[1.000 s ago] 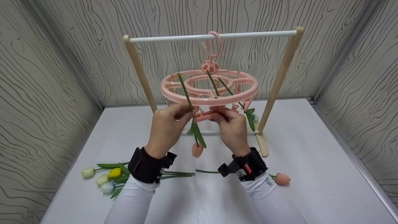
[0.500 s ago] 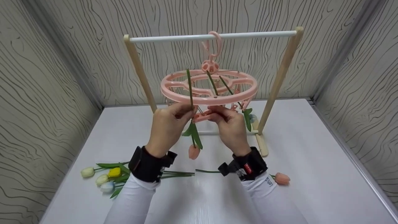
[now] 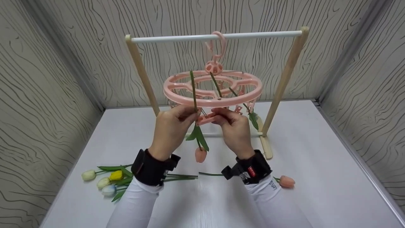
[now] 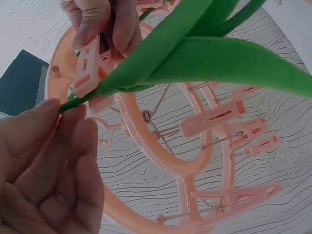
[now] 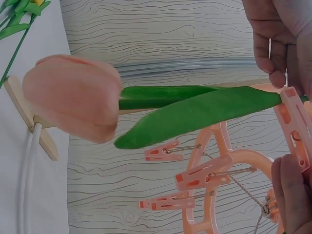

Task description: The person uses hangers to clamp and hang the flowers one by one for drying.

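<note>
One peach tulip [image 5: 168, 122], green-leaved, hangs bloom down.

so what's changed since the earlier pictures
The peach tulip in the left hand has swung more upright, stem top rightward; the hanging tulip at right has dipped at its stem top. Both hands keep their grips, the right hand on the pink clothespin.

Pale walls with dark, wavy wood-grain lines enclose the white desk [image 3: 316, 136]: a back wall [image 3: 177, 19], a left wall [image 3: 28, 104] and a right wall [image 3: 376, 82]. Grey strips [image 3: 350, 50] line the corners; soft light glosses the desktop.
</note>
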A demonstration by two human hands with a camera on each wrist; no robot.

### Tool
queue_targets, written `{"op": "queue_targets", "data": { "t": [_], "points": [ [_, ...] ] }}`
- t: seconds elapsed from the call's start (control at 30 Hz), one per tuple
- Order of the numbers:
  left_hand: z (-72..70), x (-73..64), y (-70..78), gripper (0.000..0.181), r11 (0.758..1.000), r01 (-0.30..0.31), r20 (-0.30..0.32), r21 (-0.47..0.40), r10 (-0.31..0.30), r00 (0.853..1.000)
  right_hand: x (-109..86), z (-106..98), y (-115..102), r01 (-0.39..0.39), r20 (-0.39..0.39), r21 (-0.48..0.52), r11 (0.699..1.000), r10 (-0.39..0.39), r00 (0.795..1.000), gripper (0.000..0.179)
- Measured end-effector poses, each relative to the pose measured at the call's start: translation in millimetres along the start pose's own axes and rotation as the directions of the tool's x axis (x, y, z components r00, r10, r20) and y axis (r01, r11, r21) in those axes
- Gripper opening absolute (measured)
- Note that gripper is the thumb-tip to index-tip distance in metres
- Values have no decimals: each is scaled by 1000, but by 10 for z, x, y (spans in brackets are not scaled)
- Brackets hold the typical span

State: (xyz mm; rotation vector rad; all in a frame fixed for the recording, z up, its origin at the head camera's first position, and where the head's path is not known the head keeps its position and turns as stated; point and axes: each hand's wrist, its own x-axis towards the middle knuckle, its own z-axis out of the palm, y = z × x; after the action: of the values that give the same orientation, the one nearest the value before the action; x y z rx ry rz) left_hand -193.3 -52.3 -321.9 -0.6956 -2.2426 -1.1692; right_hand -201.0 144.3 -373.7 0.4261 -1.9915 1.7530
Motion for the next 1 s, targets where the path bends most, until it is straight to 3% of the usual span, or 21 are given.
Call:
{"op": "queue_targets", "data": {
  "t": [0.3,0.67,1.0],
  "points": [
    [-3,0,-26,12,1000,-18,-22,17,18,1000,-5,13,8,-86,54,51,995,83,995,27],
    [0,-20,-65,12,999,39,13,-17,-39,999,-22,5,19,-117,58,69,991,114,992,29],
    [20,-71,-131,12,994,106,31,-3,-106,994,-135,-21,40,-190,49,-8,982,190,981,36]
  ]
}}
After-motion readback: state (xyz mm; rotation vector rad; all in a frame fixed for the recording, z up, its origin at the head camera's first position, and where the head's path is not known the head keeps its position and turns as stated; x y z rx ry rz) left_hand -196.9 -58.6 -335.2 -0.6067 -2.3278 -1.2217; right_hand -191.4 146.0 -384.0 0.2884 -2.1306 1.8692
